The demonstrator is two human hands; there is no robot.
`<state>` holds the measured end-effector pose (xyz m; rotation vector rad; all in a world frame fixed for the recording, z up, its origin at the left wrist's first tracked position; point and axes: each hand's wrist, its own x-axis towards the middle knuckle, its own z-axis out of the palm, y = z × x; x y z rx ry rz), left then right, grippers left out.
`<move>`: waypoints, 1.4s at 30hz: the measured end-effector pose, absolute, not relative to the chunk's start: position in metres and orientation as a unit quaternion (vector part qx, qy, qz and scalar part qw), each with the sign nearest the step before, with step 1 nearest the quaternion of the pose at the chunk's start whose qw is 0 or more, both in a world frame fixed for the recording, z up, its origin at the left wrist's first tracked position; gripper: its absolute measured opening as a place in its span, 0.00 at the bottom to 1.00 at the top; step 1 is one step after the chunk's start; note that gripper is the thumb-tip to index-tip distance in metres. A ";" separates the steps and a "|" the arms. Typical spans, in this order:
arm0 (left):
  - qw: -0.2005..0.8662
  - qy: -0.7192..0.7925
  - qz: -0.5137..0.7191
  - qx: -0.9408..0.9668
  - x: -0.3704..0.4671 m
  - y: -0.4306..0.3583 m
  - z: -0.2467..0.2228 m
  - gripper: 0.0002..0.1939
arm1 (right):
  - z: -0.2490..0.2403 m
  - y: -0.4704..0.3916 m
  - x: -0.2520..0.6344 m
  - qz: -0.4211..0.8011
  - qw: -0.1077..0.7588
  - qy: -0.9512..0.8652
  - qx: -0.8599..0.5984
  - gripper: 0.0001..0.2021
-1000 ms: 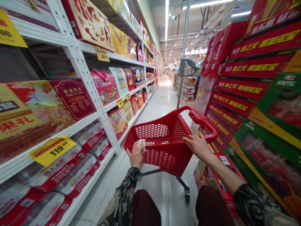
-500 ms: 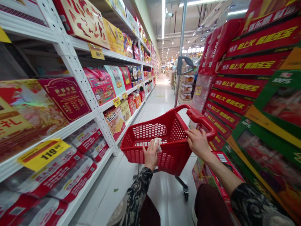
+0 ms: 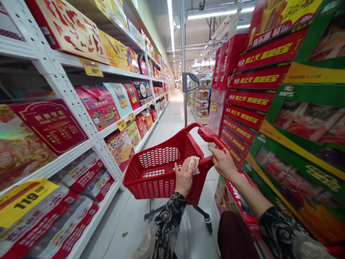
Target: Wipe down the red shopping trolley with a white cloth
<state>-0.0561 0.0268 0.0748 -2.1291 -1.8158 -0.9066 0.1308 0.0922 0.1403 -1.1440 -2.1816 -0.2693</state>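
Crumpled white tissue (image 3: 195, 166) is pinched by the left hand (image 3: 185, 177) against the perforated red cart (image 3: 164, 179), clasped by the right hand (image 3: 223, 162). "100%" is printed on green cartons (image 3: 304, 147) right of the grip.

White tissue (image 3: 195, 166) partly hidden by left hand (image 3: 184, 178); that palm unseen. Right hand (image 3: 224, 163): palm hidden, grip on red cart (image 3: 167, 186) unclear. Price tag (image 3: 27, 199) clipped at left edge, trouser leg (image 3: 234, 235) at bottom. Far aisle sign (image 3: 204, 63) blurred, unreadable.
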 end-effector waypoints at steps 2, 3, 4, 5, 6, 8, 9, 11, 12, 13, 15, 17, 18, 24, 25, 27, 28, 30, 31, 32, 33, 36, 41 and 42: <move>0.096 -0.647 -0.304 -0.692 -0.073 0.021 0.069 0.26 | 0.140 0.093 0.133 -0.098 0.340 -0.825 -0.441 0.21; 0.091 -0.658 -0.304 -0.683 -0.077 0.019 0.068 0.26 | 0.140 0.094 0.135 -0.098 0.347 -0.817 -0.449 0.21; 0.086 -0.663 -0.304 -0.679 -0.078 0.018 0.069 0.27 | 0.140 0.094 0.136 -0.099 0.352 -0.811 -0.457 0.21; 0.080 -0.662 -0.303 -0.681 -0.076 0.018 0.072 0.27 | 0.140 0.094 0.137 -0.097 0.353 -0.808 -0.462 0.21; 0.076 -0.656 -0.303 -0.687 -0.070 0.019 0.076 0.27 | 0.140 0.094 0.138 -0.094 0.350 -0.808 -0.465 0.21; 0.075 -0.634 -0.302 -0.708 -0.053 0.025 0.087 0.27 | 0.140 0.094 0.138 -0.085 0.342 -0.813 -0.464 0.21; 0.079 -0.620 -0.301 -0.720 -0.044 0.028 0.093 0.26 | 0.140 0.094 0.138 -0.081 0.338 -0.815 -0.464 0.21; 0.093 -0.595 -0.301 -0.739 -0.031 0.034 0.099 0.25 | 0.140 0.094 0.138 -0.080 0.334 -0.816 -0.466 0.22; 0.102 -0.586 -0.301 -0.745 -0.030 0.036 0.099 0.24 | 0.139 0.093 0.138 -0.082 0.331 -0.817 -0.466 0.22; 0.112 -0.581 -0.301 -0.748 -0.033 0.036 0.097 0.23 | 0.139 0.094 0.139 -0.084 0.328 -0.819 -0.464 0.22; 0.132 -0.584 -0.301 -0.742 -0.048 0.033 0.088 0.22 | 0.138 0.094 0.140 -0.086 0.324 -0.822 -0.460 0.22; 0.149 -0.603 -0.300 -0.724 -0.073 0.024 0.075 0.22 | 0.137 0.094 0.141 -0.085 0.320 -0.826 -0.457 0.21; 0.151 -0.616 -0.299 -0.713 -0.086 0.018 0.068 0.22 | 0.136 0.093 0.141 -0.084 0.318 -0.827 -0.456 0.21; 0.128 -0.690 -0.285 -0.653 -0.134 -0.007 0.046 0.25 | 0.134 0.088 0.137 -0.092 0.320 -0.824 -0.458 0.21; 0.125 -0.691 -0.286 -0.652 -0.132 -0.007 0.047 0.25 | 0.135 0.087 0.136 -0.093 0.320 -0.825 -0.457 0.21; 0.127 -0.670 -0.291 -0.671 -0.122 -0.005 0.051 0.27 | 0.136 0.084 0.135 -0.090 0.317 -0.824 -0.461 0.22; 0.130 -0.652 -0.294 -0.687 -0.115 -0.004 0.054 0.28 | 0.137 0.083 0.134 -0.087 0.312 -0.824 -0.465 0.22; 0.143 -0.612 -0.301 -0.717 -0.100 -0.002 0.057 0.30 | 0.140 0.082 0.134 -0.080 0.304 -0.822 -0.475 0.22; 0.151 -0.599 -0.308 -0.723 -0.094 -0.002 0.058 0.30 | 0.141 0.080 0.134 -0.077 0.300 -0.822 -0.478 0.22; 0.159 -0.592 -0.315 -0.725 -0.090 -0.003 0.057 0.30 | 0.143 0.079 0.134 -0.076 0.296 -0.823 -0.479 0.22; 0.164 -0.586 -0.321 -0.726 -0.088 -0.005 0.056 0.30 | 0.144 0.077 0.134 -0.076 0.291 -0.824 -0.479 0.21; 0.149 -0.571 -0.326 -0.739 -0.094 -0.016 0.049 0.31 | 0.150 0.071 0.134 -0.075 0.281 -0.828 -0.480 0.20; 0.025 -0.587 -0.404 -0.701 -0.111 -0.032 0.047 0.29 | 0.152 0.065 0.133 -0.075 0.271 -0.830 -0.481 0.19; -0.007 -0.598 -0.452 -0.662 -0.111 -0.033 0.050 0.26 | 0.152 0.064 0.133 -0.077 0.271 -0.830 -0.482 0.19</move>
